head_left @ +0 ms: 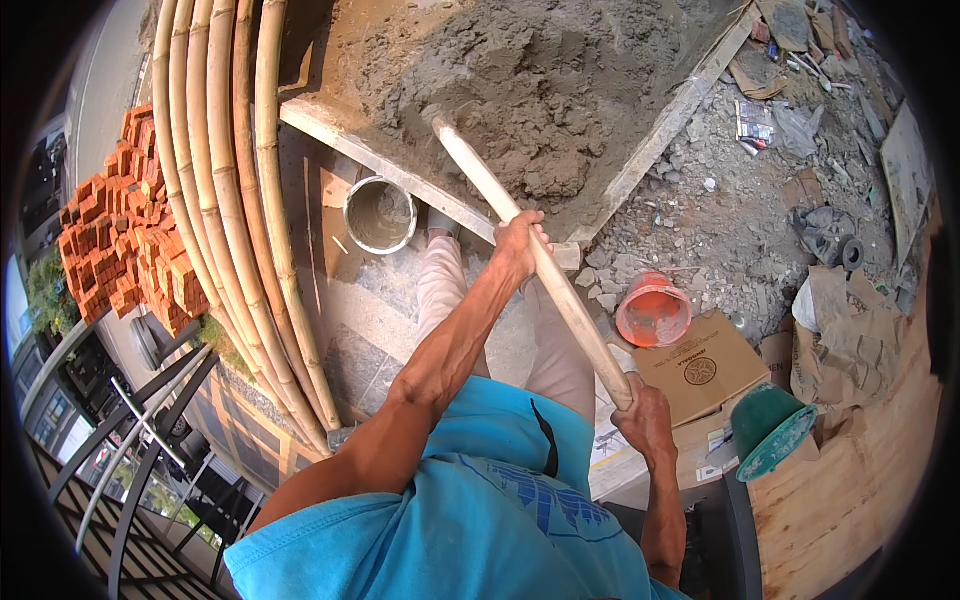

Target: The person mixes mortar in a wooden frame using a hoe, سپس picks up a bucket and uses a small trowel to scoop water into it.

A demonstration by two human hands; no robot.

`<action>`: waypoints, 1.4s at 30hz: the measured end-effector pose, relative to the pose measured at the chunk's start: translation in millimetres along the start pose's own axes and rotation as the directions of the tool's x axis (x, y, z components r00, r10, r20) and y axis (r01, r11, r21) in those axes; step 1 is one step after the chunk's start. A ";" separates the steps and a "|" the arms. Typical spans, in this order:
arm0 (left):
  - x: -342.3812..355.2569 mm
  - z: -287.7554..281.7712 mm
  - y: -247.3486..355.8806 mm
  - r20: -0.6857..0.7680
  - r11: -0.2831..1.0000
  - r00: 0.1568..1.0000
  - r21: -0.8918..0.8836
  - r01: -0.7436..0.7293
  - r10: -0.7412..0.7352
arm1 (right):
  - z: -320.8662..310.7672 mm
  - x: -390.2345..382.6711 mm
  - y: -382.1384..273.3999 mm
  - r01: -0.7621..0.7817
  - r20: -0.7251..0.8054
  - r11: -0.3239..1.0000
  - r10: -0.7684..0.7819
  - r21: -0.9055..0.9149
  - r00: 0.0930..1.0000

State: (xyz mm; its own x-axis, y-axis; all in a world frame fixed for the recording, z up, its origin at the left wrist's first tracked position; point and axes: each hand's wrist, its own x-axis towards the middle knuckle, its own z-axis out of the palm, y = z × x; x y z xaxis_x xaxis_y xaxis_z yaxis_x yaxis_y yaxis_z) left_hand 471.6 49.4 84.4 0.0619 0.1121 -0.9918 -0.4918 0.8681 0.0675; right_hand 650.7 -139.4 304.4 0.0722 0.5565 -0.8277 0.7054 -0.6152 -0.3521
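A long pale wooden tool handle (573, 298) runs slantwise before me, from near my right side up to the wet grey mortar (520, 95). Its far end meets the mortar, and the tool's head is not visible there, so I cannot tell its kind. My left hand (522, 243) is wrapped round the handle at about its middle. Lower down, my right hand (645, 410) grips the near end. The mortar lies heaped inside a border of wooden boards (385, 172), just beyond my feet.
A mortar-stained bucket (381, 215) stands left of my legs. Bamboo poles (215, 190) and stacked red bricks (130, 220) lie further left. On the right are rubble (690, 205), a red bucket (654, 310), a cardboard box (715, 360), a green bucket (770, 430) and plywood (850, 500).
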 end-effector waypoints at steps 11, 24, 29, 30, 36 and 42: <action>-65.6 -5.4 -129.7 0.120 0.992 0.991 -0.103 0.075 -0.062 | 100.8 -7.7 206.6 -0.017 -0.338 0.999 0.026 0.030 0.941; 92.0 -30.5 -93.3 -0.020 0.983 0.983 -0.036 0.182 -0.183 | 122.8 23.5 134.5 -0.094 -0.234 0.995 0.088 -0.015 0.968; 58.4 -19.4 -92.4 0.006 0.998 0.998 0.013 0.055 -0.055 | 129.2 19.9 134.1 -0.114 -0.263 0.988 0.138 0.104 0.955; 50.7 -19.7 -89.9 0.004 0.999 0.999 0.037 0.040 -0.040 | 131.0 21.6 132.6 -0.091 -0.270 0.988 0.121 0.123 0.955; 19.4 -13.6 -4.2 0.000 0.993 0.994 -0.046 -0.108 0.108 | 133.4 76.1 100.0 0.064 -0.335 0.996 -0.041 0.058 0.941; 15.9 21.4 83.4 0.010 0.881 0.881 0.003 -0.473 0.473 | 109.4 166.0 35.0 0.162 -0.358 0.983 -0.120 0.087 0.926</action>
State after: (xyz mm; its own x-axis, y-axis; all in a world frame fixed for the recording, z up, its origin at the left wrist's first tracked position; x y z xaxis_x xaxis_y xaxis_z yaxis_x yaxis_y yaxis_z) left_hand 450.1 133.9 76.6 -0.1698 0.5142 -0.8407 -0.4596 0.7133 0.5291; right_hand 610.2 -129.6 106.8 0.2344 0.7893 -0.5675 0.6435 -0.5636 -0.5180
